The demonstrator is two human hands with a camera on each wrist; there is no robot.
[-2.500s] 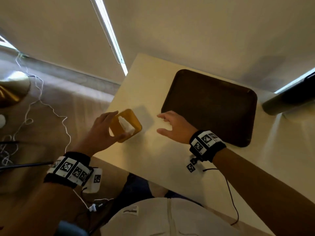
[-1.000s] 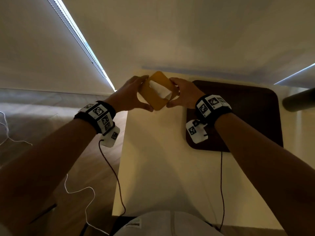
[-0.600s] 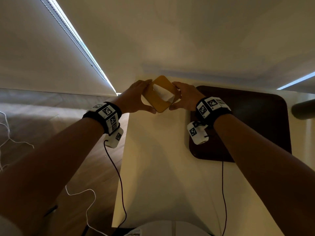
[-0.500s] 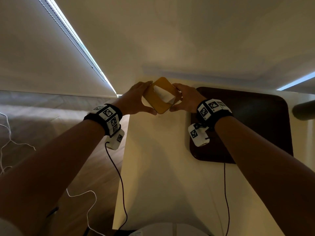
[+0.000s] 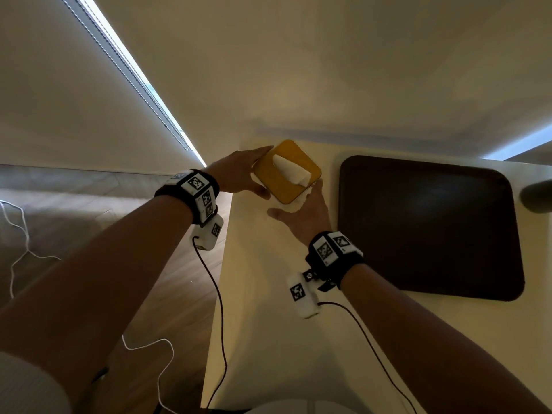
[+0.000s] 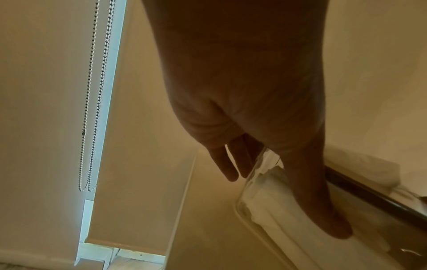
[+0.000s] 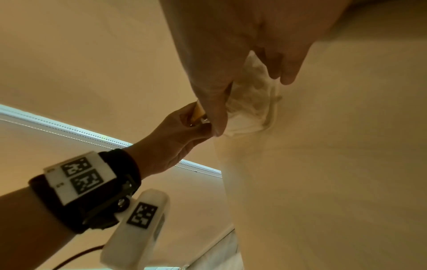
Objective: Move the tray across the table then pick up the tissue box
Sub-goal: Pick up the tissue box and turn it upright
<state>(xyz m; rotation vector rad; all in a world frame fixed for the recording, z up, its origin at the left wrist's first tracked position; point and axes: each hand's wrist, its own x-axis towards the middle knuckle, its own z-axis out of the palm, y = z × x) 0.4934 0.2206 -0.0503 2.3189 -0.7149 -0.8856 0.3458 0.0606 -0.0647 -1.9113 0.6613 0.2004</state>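
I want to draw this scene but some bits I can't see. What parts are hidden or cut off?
- Tissue box: head view, its sides hidden behind the left hand and right hand.
- Right fingers: head view, under the box.
- Tray: left wrist view shows only a blurred edge.
- Dark object: cut off by the head view's edge.

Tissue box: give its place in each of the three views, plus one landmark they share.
Head: tissue box at upper centre, near the table's far left corner, between the left hand and right hand.
Left wrist: lower right, its clear side under the hand.
Right wrist: centre, clear side and a sliver of yellow lid between both hands.
Shared landmark: the bright window strip with its bead chain.
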